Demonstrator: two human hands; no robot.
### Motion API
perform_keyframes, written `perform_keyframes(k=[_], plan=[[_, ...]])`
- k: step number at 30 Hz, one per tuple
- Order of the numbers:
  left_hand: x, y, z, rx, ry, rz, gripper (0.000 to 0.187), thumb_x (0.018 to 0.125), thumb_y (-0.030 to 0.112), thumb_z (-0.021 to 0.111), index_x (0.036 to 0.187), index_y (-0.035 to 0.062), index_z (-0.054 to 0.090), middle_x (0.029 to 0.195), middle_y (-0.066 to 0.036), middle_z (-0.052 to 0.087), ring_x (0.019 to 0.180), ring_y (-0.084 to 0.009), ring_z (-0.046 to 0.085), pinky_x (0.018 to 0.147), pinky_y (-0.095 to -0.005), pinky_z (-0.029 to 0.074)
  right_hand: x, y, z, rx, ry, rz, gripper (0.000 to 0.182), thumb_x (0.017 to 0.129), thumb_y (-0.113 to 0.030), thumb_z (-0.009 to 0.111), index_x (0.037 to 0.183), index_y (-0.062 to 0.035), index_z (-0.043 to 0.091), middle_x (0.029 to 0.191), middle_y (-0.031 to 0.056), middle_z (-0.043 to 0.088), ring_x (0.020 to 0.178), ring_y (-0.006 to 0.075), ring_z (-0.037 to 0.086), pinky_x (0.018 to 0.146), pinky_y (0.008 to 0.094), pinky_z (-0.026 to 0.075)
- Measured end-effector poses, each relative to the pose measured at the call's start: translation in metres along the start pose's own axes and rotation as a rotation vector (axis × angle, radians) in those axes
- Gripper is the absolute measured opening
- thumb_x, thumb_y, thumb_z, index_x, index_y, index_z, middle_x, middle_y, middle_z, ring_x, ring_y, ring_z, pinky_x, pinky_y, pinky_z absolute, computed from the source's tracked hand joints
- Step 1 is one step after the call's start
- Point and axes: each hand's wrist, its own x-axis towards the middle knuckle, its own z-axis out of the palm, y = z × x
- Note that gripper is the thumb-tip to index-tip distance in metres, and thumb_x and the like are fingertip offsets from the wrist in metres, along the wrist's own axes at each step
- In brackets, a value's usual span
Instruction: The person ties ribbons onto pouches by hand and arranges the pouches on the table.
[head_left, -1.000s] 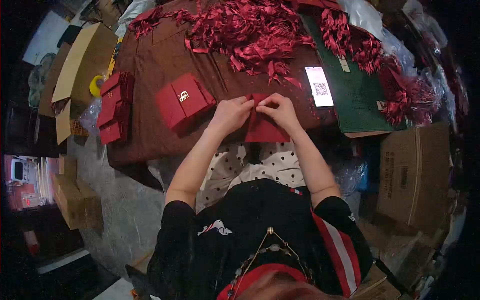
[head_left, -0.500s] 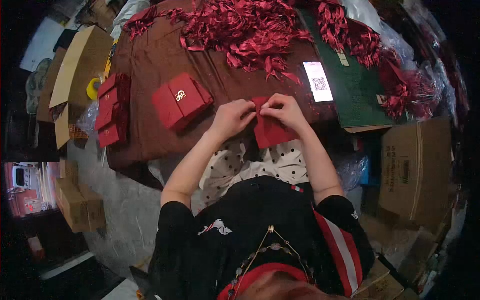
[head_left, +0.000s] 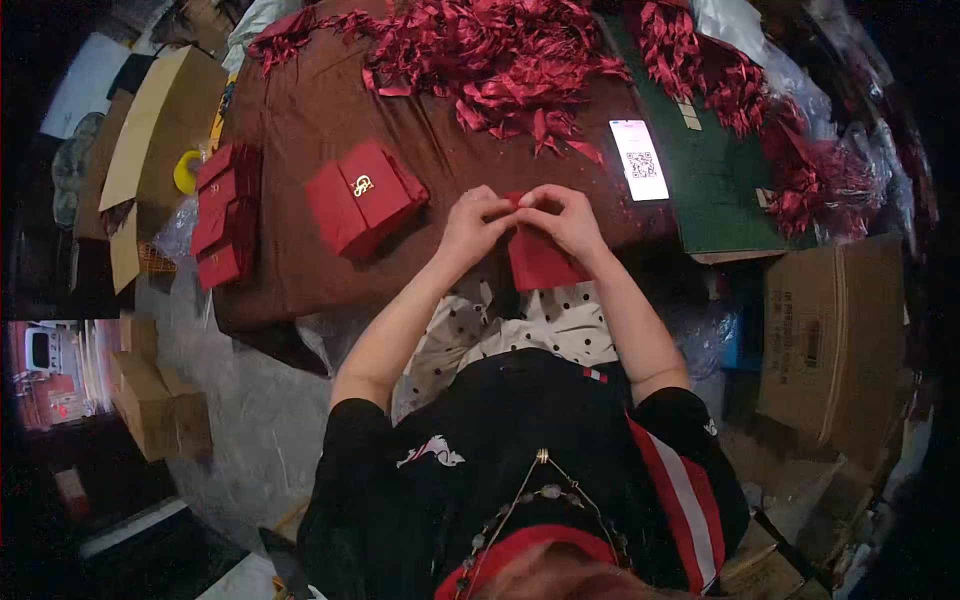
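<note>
A flat red pouch hangs at the table's front edge, above my lap. My left hand is closed in a pinch at its upper left edge. Opposite it, my right hand pinches the top of the same pouch, and the fingertips of both hands meet there. What lies between the fingertips is too small to make out. To the left of my hands rests a stack of red pouches, with a gold emblem on the top one.
More red pouches stand in a row at the table's left. A heap of red ribbons covers the back. A lit phone lies right, beside a green board. Cardboard boxes flank the table.
My hands have come closer together, the left one shifting slightly right, and their fingertips now meet over the pouch's top edge. Both still hold the pouch.
</note>
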Motion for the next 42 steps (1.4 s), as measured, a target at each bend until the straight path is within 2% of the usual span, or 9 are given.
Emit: perform_keyframes(k=[2,5,11,21,24,27,30,34,42], plan=[[0.001,0.001,0.000,0.130,0.109,0.119,0.019,0.085,0.010,0.069,0.102,0.0023,0.069,0.094,-0.010,0.058,0.095,-0.0298,0.059,0.079,-0.0406,0.049,-0.008,-0.013,-0.003,0.033,-0.017,0.027,0.036,0.081,-0.014,0.081,0.112,-0.0060,0.065,0.112,0.0063,0.066,0.096,0.0166,0.066,0.083,0.0316,0.054],[0.008,0.018,-0.009,0.350,0.130,0.169,0.015,0.083,0.006,0.065,0.097,0.0023,0.068,0.105,-0.011,0.058,0.099,-0.0333,0.058,0.079,-0.0442,0.050,-0.028,-0.028,-0.006,-0.579,0.177,-0.358,0.062,0.072,-0.019,0.087,0.122,-0.0106,0.051,0.124,0.0121,0.047,0.107,0.0320,0.061,0.084,0.0413,0.055],[0.031,0.038,-0.039,0.886,-0.211,0.047,0.014,0.083,0.006,0.060,0.091,0.0033,0.071,0.114,-0.012,0.056,0.108,-0.0303,0.057,0.081,-0.0440,0.055,-0.034,-0.007,-0.001,-0.693,0.237,-0.246,0.071,0.068,-0.021,0.089,0.125,-0.0070,0.048,0.132,0.0136,0.045,0.108,0.0343,0.061,0.086,0.0431,0.054],[0.038,0.021,-0.059,0.675,0.434,-0.036,0.011,0.089,0.013,0.067,0.091,0.0027,0.071,0.107,-0.012,0.057,0.096,-0.0340,0.061,0.075,-0.0445,0.053,-0.017,-0.005,0.016,-0.901,0.392,-0.211,0.078,0.070,-0.041,0.086,0.129,-0.0063,0.048,0.129,0.0150,0.047,0.108,0.0384,0.058,0.087,0.0455,0.053],[0.030,0.021,-0.032,0.609,0.561,-0.091,0.026,0.092,0.022,0.068,0.111,0.0035,0.065,0.109,-0.017,0.056,0.100,-0.0373,0.060,0.078,-0.0450,0.052,-0.011,-0.007,0.017,-0.904,0.416,-0.171,0.080,0.069,-0.042,0.086,0.130,-0.0065,0.048,0.129,0.0148,0.047,0.107,0.0388,0.057,0.088,0.0449,0.052],[-0.005,0.038,-0.003,0.533,0.399,-0.136,0.058,0.084,0.032,0.075,0.127,0.0018,0.049,0.117,-0.024,0.050,0.105,-0.0428,0.056,0.083,-0.0486,0.051,-0.014,-0.021,-0.003,-0.443,0.302,-0.160,0.066,0.076,-0.028,0.084,0.129,-0.0085,0.051,0.128,0.0131,0.050,0.092,0.0278,0.066,0.079,0.0390,0.055],[-0.033,0.039,0.016,0.553,0.219,-0.325,0.067,0.077,0.041,0.080,0.125,0.0027,0.051,0.116,-0.020,0.052,0.108,-0.0405,0.055,0.083,-0.0481,0.051,-0.027,-0.037,-0.039,-0.541,0.421,-0.166,0.042,0.083,-0.016,0.077,0.120,-0.0087,0.061,0.115,0.0107,0.061,0.076,0.0222,0.067,0.070,0.0345,0.055],[-0.041,0.031,0.024,0.447,0.331,-0.330,0.063,0.076,0.043,0.080,0.121,0.0052,0.055,0.113,-0.015,0.055,0.108,-0.0370,0.055,0.087,-0.0477,0.050,-0.037,-0.033,-0.075,-0.796,0.297,0.004,0.034,0.082,-0.019,0.076,0.115,-0.0114,0.068,0.103,0.0086,0.066,0.075,0.0243,0.066,0.071,0.0357,0.054],[-0.041,0.026,0.013,0.267,0.443,-0.246,0.046,0.080,0.035,0.083,0.105,0.0038,0.061,0.103,-0.013,0.061,0.102,-0.0325,0.055,0.085,-0.0458,0.046,-0.026,-0.004,-0.056,-0.750,0.207,-0.209,0.022,0.080,-0.022,0.075,0.098,-0.0102,0.069,0.098,0.0073,0.065,0.096,0.0280,0.065,0.082,0.0394,0.053]])
